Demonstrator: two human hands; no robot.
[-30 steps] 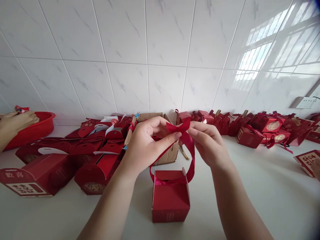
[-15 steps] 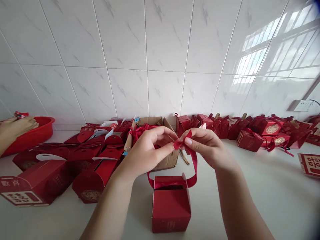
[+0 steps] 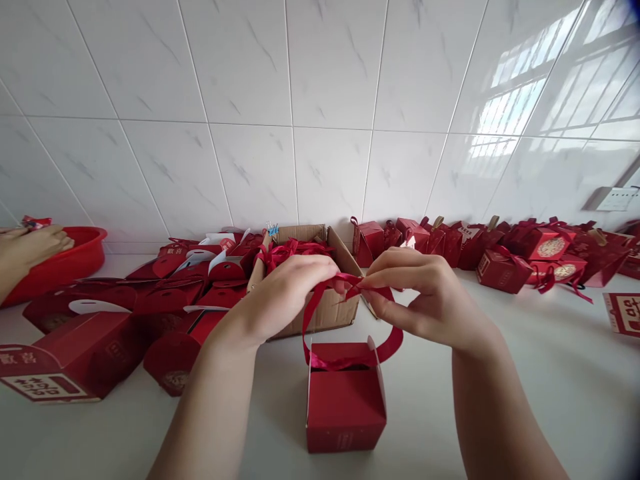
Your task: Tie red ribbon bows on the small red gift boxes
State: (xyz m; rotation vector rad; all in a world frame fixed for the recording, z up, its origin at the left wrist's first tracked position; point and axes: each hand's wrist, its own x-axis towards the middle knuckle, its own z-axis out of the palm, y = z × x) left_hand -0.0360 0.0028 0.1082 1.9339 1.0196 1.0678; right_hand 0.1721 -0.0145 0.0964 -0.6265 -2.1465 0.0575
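Pinching red ribbon (image 3: 393,344) w/ both hands: L hand (image 3: 287,290) on one side of the crossing, R hand (image 3: 433,297) thumb-to-finger on the other, above the small red gift box (image 3: 346,413), upright on the worktop (image 3: 280,427). Prob. best to draw both ends evenly, keep the band flat & untwisted, hold the crossing snug, and go easy so as not to tip or crease the box. Behind: open cardboard box (image 3: 320,319) w/ a heap of red ribbons (image 3: 295,250) inside. Far L: red basin (image 3: 87,257), under a co-worker's hand (image 3: 43,245); can't see inside.
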